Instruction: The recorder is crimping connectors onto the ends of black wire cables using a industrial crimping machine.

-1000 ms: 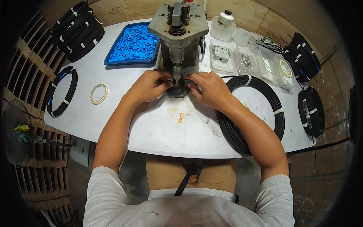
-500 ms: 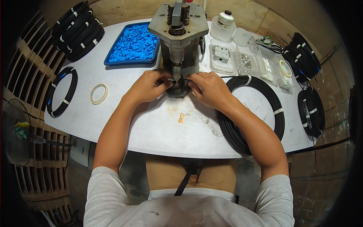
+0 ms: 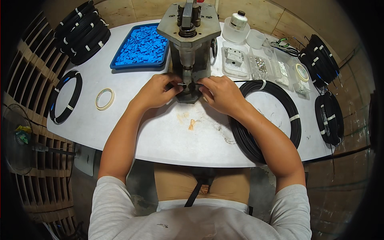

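Note:
A grey metal bench press (image 3: 188, 40) stands at the middle of the table's far side. My left hand (image 3: 162, 91) is at the left of its lower die (image 3: 189, 93), thumb and fingertips pinched on a small silvery piece (image 3: 181, 84). Opposite it, my right hand (image 3: 219, 92) is closed in a pinch at the die's right side. A black cable (image 3: 240, 81) runs into this hand from a large black cable coil (image 3: 294, 102), which lies under my right forearm. My fingers mostly hide the cable's end and the work spot.
Left of the press sits a blue tray (image 3: 116, 67) of small blue pieces. A tape roll (image 3: 105, 99) and a cable coil (image 3: 76, 94) lie farther left. Clear boxes (image 3: 240, 73) of small parts and a white bottle (image 3: 239, 21) stand back right. More coils (image 3: 82, 32) are stacked around the table (image 3: 168, 148).

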### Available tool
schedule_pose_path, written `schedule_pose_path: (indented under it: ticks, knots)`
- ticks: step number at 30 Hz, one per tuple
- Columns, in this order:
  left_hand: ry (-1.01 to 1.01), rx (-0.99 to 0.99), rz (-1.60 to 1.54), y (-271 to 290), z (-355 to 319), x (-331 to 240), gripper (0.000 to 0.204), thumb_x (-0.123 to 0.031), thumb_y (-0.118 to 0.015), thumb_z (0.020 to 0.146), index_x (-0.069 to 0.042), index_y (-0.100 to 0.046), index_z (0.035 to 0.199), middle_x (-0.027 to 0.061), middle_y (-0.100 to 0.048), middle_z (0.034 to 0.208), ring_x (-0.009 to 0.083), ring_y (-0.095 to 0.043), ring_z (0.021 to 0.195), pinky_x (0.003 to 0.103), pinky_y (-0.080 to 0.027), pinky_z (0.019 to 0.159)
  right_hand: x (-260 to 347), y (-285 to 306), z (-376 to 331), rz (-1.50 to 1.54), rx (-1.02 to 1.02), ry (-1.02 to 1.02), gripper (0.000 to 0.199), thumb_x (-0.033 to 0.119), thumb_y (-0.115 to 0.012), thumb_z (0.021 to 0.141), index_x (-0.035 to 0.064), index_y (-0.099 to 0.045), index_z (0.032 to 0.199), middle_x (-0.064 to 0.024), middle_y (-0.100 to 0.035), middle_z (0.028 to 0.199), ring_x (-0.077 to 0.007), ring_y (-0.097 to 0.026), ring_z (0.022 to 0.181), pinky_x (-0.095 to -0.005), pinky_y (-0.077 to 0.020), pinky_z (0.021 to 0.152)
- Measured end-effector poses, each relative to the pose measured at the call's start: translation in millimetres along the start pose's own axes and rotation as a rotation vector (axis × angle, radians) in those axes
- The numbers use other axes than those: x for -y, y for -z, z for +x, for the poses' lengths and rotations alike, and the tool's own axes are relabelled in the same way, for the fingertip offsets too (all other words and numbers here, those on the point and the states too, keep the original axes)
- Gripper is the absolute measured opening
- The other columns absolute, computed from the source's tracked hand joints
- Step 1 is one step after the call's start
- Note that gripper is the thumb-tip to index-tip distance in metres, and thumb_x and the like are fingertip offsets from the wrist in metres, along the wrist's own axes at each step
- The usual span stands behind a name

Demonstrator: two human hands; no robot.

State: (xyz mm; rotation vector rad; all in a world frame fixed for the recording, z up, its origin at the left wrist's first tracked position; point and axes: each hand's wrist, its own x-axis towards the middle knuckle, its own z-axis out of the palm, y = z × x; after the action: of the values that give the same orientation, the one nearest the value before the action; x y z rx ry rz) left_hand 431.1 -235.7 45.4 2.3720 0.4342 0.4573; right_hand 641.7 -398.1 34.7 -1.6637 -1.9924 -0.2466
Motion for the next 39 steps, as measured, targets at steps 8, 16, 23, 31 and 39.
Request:
schedule_pose_path:
  ticks: [8, 16, 23, 31, 39]
  knots:
    - [-0.001, 0.001, -0.01, -1, 0, 1, 0.029, -0.018, -0.071, 0.093, 0.004, -0.074, 0.113, 0.0216, -0.078, 0.097, 0.0313, -0.076, 0.088, 0.039, -0.06, 0.083, 1, 0, 1, 0.002, -0.055, 0.027, 0.014, 0.016, -0.073, 0.091, 0.0056, -0.069, 0.1, -0.0136, -0.069, 0.079, -0.0352, -0.07, 0.074, -0.0457, -0.0563, 0.069]
    - [-0.023, -0.003, -0.009, -2, 1, 7, 0.027, -0.017, -0.073, 0.093, 0.004, -0.072, 0.109, 0.0185, -0.076, 0.094, 0.027, -0.073, 0.084, 0.037, -0.058, 0.074, -1, -2, 1, 0.005, -0.048, 0.022, 0.015, 0.016, -0.073, 0.091, 0.0054, -0.069, 0.099, -0.0136, -0.069, 0.08, -0.0354, -0.07, 0.075, -0.046, -0.0564, 0.069]
    - [-0.028, -0.01, -0.004, -3, 1, 7, 0.027, -0.017, -0.073, 0.093, 0.004, -0.072, 0.11, 0.0187, -0.077, 0.096, 0.0282, -0.074, 0.086, 0.038, -0.058, 0.076, 0, -2, 1, 0.019, -0.063, 0.027, 0.013, 0.016, -0.073, 0.091, 0.0055, -0.069, 0.098, -0.0133, -0.07, 0.079, -0.0354, -0.07, 0.074, -0.0458, -0.0565, 0.069]
    - [0.013, 0.016, -0.003, 1, 0, -3, 0.029, -0.017, -0.071, 0.093, 0.003, -0.074, 0.114, 0.0214, -0.078, 0.1, 0.0316, -0.076, 0.09, 0.039, -0.06, 0.084, 1, -1, 1, 0.007, -0.058, 0.022, 0.013, 0.016, -0.073, 0.092, 0.0056, -0.069, 0.099, -0.013, -0.069, 0.079, -0.035, -0.07, 0.074, -0.0456, -0.0563, 0.069]
    - [-0.011, 0.012, 0.008, 1, 0, 0, 0.029, -0.017, -0.071, 0.093, 0.003, -0.074, 0.114, 0.0214, -0.078, 0.1, 0.0317, -0.076, 0.09, 0.04, -0.06, 0.085, 2, 0, 1, 0.013, -0.02, 0.002, 0.016, 0.014, -0.073, 0.092, 0.0052, -0.071, 0.104, -0.0137, -0.071, 0.084, -0.0348, -0.071, 0.078, -0.0453, -0.0566, 0.072]
